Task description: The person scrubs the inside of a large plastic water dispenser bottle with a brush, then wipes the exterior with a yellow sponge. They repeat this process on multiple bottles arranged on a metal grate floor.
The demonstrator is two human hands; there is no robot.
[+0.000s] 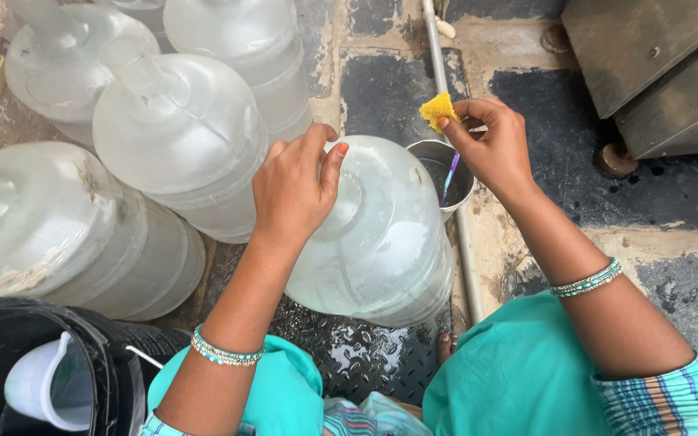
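Observation:
My left hand (294, 187) grips the neck and shoulder of a large clear water jug (381, 242) that stands tilted on the wet metal floor between my knees. My right hand (490, 145) pinches a small yellow sponge (437, 109) between its fingertips, just above a small steel cup (462, 184). The cup sits right of the jug, holds dark liquid and has a thin purple stick in it.
Several more clear jugs (179, 129) crowd the left and back. A black bucket (98, 355) with a white mug (42, 383) in it stands at the lower left. A metal pipe (438, 56) runs along the floor, and steel cabinets (656, 73) fill the upper right.

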